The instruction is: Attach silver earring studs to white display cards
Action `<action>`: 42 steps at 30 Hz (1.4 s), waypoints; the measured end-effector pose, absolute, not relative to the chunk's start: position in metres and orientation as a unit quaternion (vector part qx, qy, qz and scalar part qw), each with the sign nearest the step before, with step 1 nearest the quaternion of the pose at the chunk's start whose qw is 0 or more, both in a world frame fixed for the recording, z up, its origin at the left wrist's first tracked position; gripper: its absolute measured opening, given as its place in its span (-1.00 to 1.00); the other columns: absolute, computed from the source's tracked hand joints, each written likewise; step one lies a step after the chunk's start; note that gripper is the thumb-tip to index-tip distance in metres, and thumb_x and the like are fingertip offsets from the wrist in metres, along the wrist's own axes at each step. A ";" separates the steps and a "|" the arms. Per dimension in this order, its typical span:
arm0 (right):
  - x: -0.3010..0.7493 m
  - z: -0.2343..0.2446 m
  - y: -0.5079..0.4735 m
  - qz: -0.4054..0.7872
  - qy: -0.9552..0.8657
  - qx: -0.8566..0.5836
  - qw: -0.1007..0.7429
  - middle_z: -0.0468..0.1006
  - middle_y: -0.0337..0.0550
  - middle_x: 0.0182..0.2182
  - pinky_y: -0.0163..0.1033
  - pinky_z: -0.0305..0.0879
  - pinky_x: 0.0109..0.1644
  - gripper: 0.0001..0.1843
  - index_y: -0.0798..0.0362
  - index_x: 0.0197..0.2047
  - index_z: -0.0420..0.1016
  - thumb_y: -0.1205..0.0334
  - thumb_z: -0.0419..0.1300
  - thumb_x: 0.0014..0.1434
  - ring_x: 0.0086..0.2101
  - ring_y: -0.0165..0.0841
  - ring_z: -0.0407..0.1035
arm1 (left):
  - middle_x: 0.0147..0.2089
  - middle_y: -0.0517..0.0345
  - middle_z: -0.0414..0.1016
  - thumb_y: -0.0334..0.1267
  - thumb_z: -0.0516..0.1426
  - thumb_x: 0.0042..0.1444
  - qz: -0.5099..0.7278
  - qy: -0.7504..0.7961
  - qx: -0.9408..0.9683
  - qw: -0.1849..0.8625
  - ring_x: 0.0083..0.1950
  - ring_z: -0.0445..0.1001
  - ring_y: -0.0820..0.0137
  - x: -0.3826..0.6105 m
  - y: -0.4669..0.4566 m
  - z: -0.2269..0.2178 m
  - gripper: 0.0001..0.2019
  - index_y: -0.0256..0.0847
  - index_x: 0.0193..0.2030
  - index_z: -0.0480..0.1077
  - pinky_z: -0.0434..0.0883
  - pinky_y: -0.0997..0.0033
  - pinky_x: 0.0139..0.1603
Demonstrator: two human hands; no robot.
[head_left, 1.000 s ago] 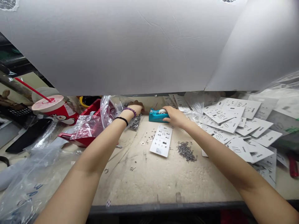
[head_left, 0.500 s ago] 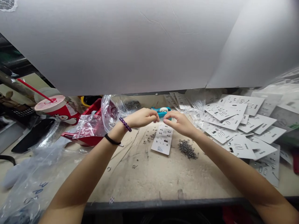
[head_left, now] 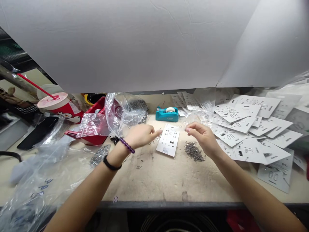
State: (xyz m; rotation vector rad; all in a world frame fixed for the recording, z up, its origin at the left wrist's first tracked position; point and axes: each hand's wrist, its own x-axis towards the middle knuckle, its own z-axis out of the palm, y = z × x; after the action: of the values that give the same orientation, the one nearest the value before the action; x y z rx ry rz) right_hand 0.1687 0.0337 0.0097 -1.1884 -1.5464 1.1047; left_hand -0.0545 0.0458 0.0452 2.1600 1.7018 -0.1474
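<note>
A white earring card (head_left: 168,149) with small metal pieces fixed on it lies on the table between my hands. My left hand (head_left: 142,134) is just left of the card, its fingers curled and the thumb close to the index finger. Right of the card, my right hand (head_left: 202,137) pinches thumb and fingertips together. Whatever either hand holds is too small to make out. Just below my right hand sits a pile of small metal earring parts (head_left: 193,151). More loose small parts lie at the card's left edge, partly hidden by my left hand.
A teal tape dispenser (head_left: 166,115) stands behind the card. Many filled cards (head_left: 251,151) are heaped at right. On the left are a red bin (head_left: 93,139) with plastic bags, a red drink cup (head_left: 65,108), a dark phone (head_left: 38,132) and a large clear bag (head_left: 48,180).
My hands have moved apart and toward me, from above the card's top edge to either side of it. The tape dispenser is now uncovered.
</note>
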 end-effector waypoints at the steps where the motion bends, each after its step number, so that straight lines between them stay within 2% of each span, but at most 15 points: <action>1: 0.169 0.006 0.032 0.465 -0.617 -0.471 0.426 0.39 -0.22 -0.46 -0.25 0.23 -0.33 -0.83 0.05 -0.45 0.40 0.11 0.15 0.02 -0.43 -0.41 0.26 | -0.45 -0.01 0.47 0.24 -0.16 0.01 -0.065 0.604 0.768 0.201 -0.44 0.39 0.30 -0.052 0.040 0.039 -0.42 -0.24 -0.44 0.41 0.11 0.41 -0.54; 3: 0.167 -0.002 0.028 0.487 -0.613 -0.460 0.419 0.40 -0.22 -0.45 -0.27 0.24 -0.34 -0.81 0.05 -0.44 0.40 0.09 0.17 0.01 -0.42 -0.42 0.26 | -0.39 0.02 0.50 0.24 -0.02 -0.10 -0.071 0.614 0.759 0.206 -0.38 0.42 0.26 -0.047 0.029 0.027 -0.50 -0.20 -0.40 0.39 0.13 0.41 -0.53; 5: 0.164 -0.007 0.025 0.491 -0.617 -0.450 0.418 0.40 -0.21 -0.44 -0.29 0.25 -0.33 -0.81 0.06 -0.46 0.40 0.10 0.18 0.01 -0.40 -0.42 0.28 | -0.35 0.09 0.50 0.14 0.10 -0.17 -0.055 0.633 0.742 0.212 -0.33 0.43 0.25 -0.044 0.022 0.020 -0.61 -0.15 -0.38 0.36 0.16 0.41 -0.51; 8: 0.162 -0.011 0.021 0.498 -0.633 -0.422 0.417 0.40 -0.19 -0.42 -0.30 0.26 -0.32 -0.82 0.06 -0.47 0.42 0.12 0.19 0.02 -0.36 -0.40 0.29 | -0.32 0.12 0.49 0.02 0.14 -0.16 -0.008 0.640 0.725 0.255 -0.28 0.44 0.26 -0.044 0.018 0.014 -0.71 -0.15 -0.41 0.30 0.24 0.39 -0.44; 10: 0.162 -0.013 0.019 0.497 -0.640 -0.408 0.420 0.38 -0.18 -0.42 -0.29 0.27 -0.31 -0.83 0.05 -0.47 0.44 0.12 0.20 0.02 -0.34 -0.39 0.29 | -0.33 0.10 0.48 -0.02 0.11 -0.08 0.044 0.614 0.704 0.355 -0.30 0.45 0.29 -0.045 0.016 0.012 -0.73 -0.18 -0.39 0.24 0.30 0.40 -0.42; 12: 0.163 -0.013 0.017 0.483 -0.641 -0.406 0.437 0.35 -0.17 -0.37 -0.26 0.29 -0.24 -0.84 0.03 -0.46 0.46 0.11 0.21 0.01 -0.29 -0.37 0.29 | -0.29 0.05 0.47 -0.05 0.06 0.02 0.123 0.563 0.644 0.504 -0.30 0.47 0.34 -0.043 0.015 0.011 -0.74 -0.20 -0.32 0.17 0.36 0.42 -0.41; 14: 0.165 -0.013 0.016 0.451 -0.629 -0.426 0.468 0.31 -0.15 -0.30 -0.22 0.28 -0.12 -0.85 0.01 -0.46 0.48 0.11 0.22 0.00 -0.19 -0.35 0.27 | -0.15 -0.02 0.43 -0.06 0.04 0.07 0.217 0.501 0.564 0.620 -0.24 0.49 0.37 -0.036 0.015 0.011 -0.73 -0.21 -0.23 0.12 0.42 0.42 -0.38; 16: 0.166 -0.013 0.015 0.427 -0.612 -0.449 0.491 0.26 -0.13 -0.20 -0.19 0.25 -0.02 -0.86 -0.01 -0.45 0.49 0.11 0.23 0.00 -0.09 -0.32 0.22 | -0.02 -0.09 0.37 -0.10 0.06 0.08 0.295 0.463 0.509 0.663 -0.20 0.49 0.37 -0.024 0.015 0.010 -0.69 -0.21 -0.15 0.09 0.45 0.41 -0.33; 19: 0.167 -0.012 0.016 0.463 -0.583 -0.452 0.491 0.22 -0.11 -0.11 -0.18 0.30 -0.02 -0.86 -0.01 -0.44 0.50 0.10 0.23 -0.01 -0.04 -0.28 0.21 | -0.02 -0.14 0.37 -0.18 0.07 0.10 0.341 0.443 0.481 0.675 -0.25 0.50 0.41 -0.007 0.017 0.007 -0.68 -0.23 -0.09 0.05 0.47 0.44 -0.35; 22: 0.167 -0.010 0.018 0.516 -0.563 -0.441 0.472 0.26 -0.10 -0.10 -0.20 0.37 -0.10 -0.85 0.03 -0.44 0.50 0.12 0.24 -0.02 -0.07 -0.29 0.26 | -0.04 -0.13 0.38 -0.21 0.06 0.12 0.370 0.415 0.472 0.684 -0.25 0.50 0.42 0.003 0.017 0.000 -0.68 -0.23 -0.06 0.03 0.48 0.47 -0.38; 29: 0.164 -0.009 0.015 0.471 -0.573 -0.484 0.464 0.43 -0.18 -0.38 -0.26 0.34 -0.22 -0.82 0.07 -0.47 0.47 0.12 0.20 0.01 -0.32 -0.37 0.36 | -0.02 -0.07 0.36 -0.35 -0.01 0.12 0.402 0.407 0.448 0.687 -0.22 0.49 0.42 0.005 0.008 -0.008 -0.72 -0.23 -0.05 0.00 0.49 0.46 -0.38; 34: 0.163 -0.012 0.014 0.470 -0.557 -0.504 0.463 0.47 -0.20 -0.44 -0.31 0.33 -0.35 -0.80 0.08 -0.46 0.44 0.10 0.20 0.02 -0.41 -0.39 0.39 | -0.05 -0.01 0.36 -0.41 -0.01 0.06 0.402 0.427 0.437 0.681 -0.27 0.48 0.45 0.010 0.005 -0.005 -0.69 -0.22 -0.06 0.01 0.48 0.48 -0.41; 37: 0.161 -0.013 0.013 0.474 -0.558 -0.501 0.462 0.47 -0.20 -0.44 -0.33 0.34 -0.39 -0.80 0.09 -0.47 0.43 0.11 0.20 0.00 -0.45 -0.40 0.40 | -0.04 0.01 0.34 -0.38 0.05 0.03 0.411 0.435 0.424 0.680 -0.24 0.46 0.42 0.011 0.004 -0.006 -0.66 -0.20 -0.07 0.02 0.48 0.46 -0.41; 42: 0.159 -0.015 0.011 0.471 -0.562 -0.494 0.467 0.46 -0.18 -0.44 -0.30 0.37 -0.43 -0.79 0.11 -0.47 0.43 0.12 0.20 0.01 -0.49 -0.38 0.42 | -0.04 -0.04 0.34 -0.16 0.11 0.04 0.403 0.446 0.435 0.671 -0.24 0.47 0.35 0.012 0.004 -0.009 -0.59 -0.19 -0.06 0.00 0.47 0.46 -0.51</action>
State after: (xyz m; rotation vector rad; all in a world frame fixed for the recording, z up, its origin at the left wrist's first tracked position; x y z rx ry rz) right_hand 0.1586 0.0114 -0.0148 -1.2113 -1.3796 1.1556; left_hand 0.0122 0.0038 -0.0093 0.9800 1.0056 0.9071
